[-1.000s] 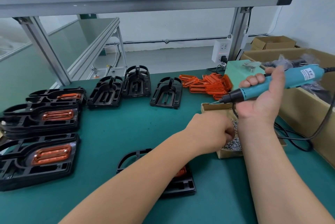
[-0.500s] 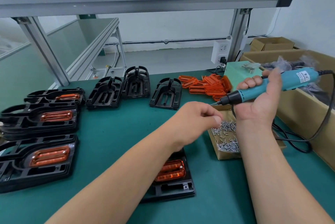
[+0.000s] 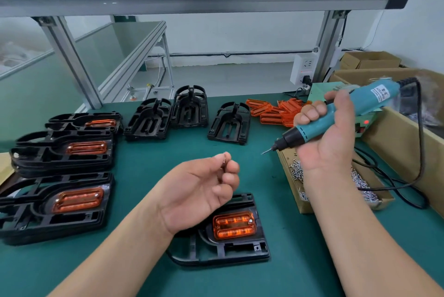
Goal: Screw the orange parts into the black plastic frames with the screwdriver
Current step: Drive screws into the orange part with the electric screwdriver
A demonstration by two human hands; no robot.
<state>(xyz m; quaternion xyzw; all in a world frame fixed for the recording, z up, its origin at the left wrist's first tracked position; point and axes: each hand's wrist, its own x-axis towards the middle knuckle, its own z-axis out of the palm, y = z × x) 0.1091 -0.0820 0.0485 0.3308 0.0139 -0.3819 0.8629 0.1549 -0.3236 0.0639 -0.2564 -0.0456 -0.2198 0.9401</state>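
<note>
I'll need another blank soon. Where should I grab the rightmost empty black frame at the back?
Probably by its near straight edge, reaching from the front: the rightmost empty black frame lies flat, apart from the others, that edge towards you, and its open slots give purchase.

We find no legible text: the white label (image 3: 380,94) on the screwdriver (image 3: 310,129) carries print too blurred to read.

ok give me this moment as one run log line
left hand: pinches screw | right hand: grips screwdriver, tip in air | black frame: orange part seated
</note>
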